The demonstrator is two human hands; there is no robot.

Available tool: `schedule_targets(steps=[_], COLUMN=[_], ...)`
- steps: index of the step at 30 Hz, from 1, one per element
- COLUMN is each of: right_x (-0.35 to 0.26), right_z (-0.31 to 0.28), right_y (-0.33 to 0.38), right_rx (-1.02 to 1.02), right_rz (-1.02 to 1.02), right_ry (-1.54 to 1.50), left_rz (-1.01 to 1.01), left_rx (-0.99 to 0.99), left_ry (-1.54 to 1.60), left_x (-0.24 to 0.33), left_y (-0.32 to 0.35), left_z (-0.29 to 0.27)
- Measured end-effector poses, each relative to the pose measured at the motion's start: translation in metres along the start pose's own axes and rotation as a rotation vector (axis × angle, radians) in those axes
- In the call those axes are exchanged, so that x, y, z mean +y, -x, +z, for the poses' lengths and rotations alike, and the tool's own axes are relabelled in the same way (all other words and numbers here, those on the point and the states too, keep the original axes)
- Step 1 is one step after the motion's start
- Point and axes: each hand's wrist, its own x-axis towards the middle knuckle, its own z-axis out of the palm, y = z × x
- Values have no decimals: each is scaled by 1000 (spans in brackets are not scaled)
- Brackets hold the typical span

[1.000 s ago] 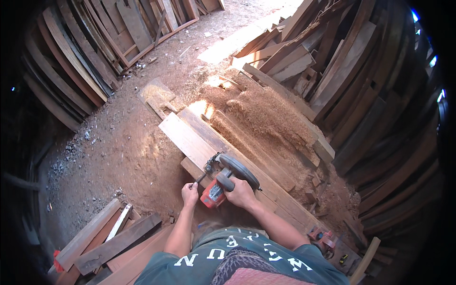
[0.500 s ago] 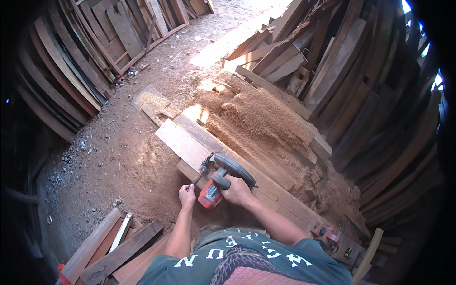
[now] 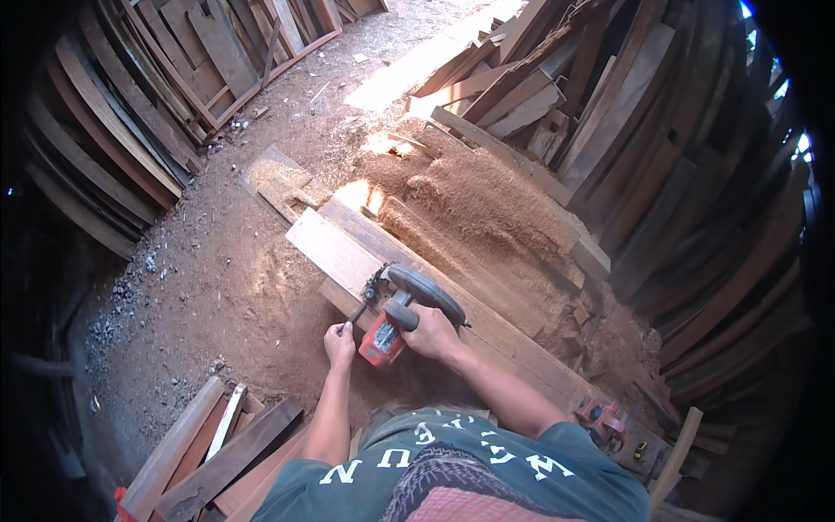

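Note:
A red and black circular saw [image 3: 384, 337] rests on a pale wooden board [image 3: 335, 250], its round dark guard on the right side. My right hand [image 3: 430, 332] is wrapped round the saw's rear handle. Closed on a thin dark rod [image 3: 357, 313] at the saw's front left is my left hand [image 3: 339, 342]. The board lies along a longer, browner plank [image 3: 504, 348] that runs from upper left to lower right. The saw hides the blade and the place where it meets the wood.
Sawdust [image 3: 487, 213] is heaped beyond the plank. Boards [image 3: 617, 113] lean in a tall stack at right, and more planks [image 3: 113, 104] stand at upper left. Cut lumber [image 3: 226, 444] lies at lower left. A second red power tool [image 3: 600, 418] sits on the plank's near right end.
The saw and both hands have shifted slightly up and left along the board. Both grips stay the same.

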Motion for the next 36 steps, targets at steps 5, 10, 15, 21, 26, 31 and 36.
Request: schedule_targets(steps=[5,10,15,21,26,31,36], right_x=[1,-9,-17,-16,-14,-24,-30], right_z=[7,9,8,16,16,20,21], right_y=[-8,-15,-22,-33,-36,-42,-44], right_rx=[7,1,-8,-2,15,7,0], right_rz=[1,9,46,34,59,51,52], right_ry=[21,-17,-22,-11,19,0,-12], left_rz=[-12,7,10,48,-59,-337,-2], left_rx=[14,24,18,53,-401,-941,-1266], left_ry=[62,58,61,99,16,60,130], left_x=[-5,-9,-1,-4,-26,47,113], left_y=[-10,-23,-30,-29,35,129,145], left_z=[0,-3,-4,-7,-17,-2,42])
